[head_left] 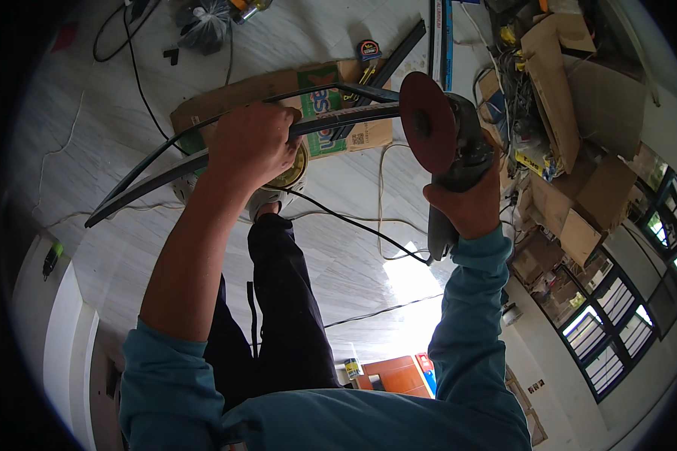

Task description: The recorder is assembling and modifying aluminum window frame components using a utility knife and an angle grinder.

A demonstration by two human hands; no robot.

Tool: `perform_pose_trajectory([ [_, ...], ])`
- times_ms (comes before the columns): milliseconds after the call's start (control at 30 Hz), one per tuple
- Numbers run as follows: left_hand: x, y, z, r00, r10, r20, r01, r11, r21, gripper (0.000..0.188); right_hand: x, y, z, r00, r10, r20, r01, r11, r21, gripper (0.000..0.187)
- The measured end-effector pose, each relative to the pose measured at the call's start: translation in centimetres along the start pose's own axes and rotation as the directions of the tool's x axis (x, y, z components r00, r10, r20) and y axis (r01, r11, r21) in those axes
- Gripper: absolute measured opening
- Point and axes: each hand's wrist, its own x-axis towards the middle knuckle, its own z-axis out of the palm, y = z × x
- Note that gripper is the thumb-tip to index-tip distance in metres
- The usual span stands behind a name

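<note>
My left hand (254, 143) is closed around a long dark bent frame strip (346, 118), which slants from the lower left up toward the right. In my right hand (474, 201) is an angle grinder (465, 143), gripped by its body, with a reddish-brown disc (423, 113) facing left. The strip's right end meets the disc's edge in this view; I cannot tell whether they touch. Beneath my left hand a round, yellowish object (292, 169) shows in part beside my shoe (267, 199).
A flattened cardboard piece (376, 143) lies on the floor under the strip, with a tape measure (368, 50) and yellow utility knife (367, 75) near it. The grinder's black cord (353, 218) crosses before my legs. Cardboard boxes (553, 68) and tangled wires crowd the right.
</note>
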Motion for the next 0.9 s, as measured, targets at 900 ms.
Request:
perform_pose_trajectory([
  [900,0.2,0.2,-0.3,1.0,0.01,-0.015,-0.01,1.0,-0.004,0.023,0.3,0.8,0.1,0.999,0.053,-0.015,-0.052,0.998,0.022,0.092],
])
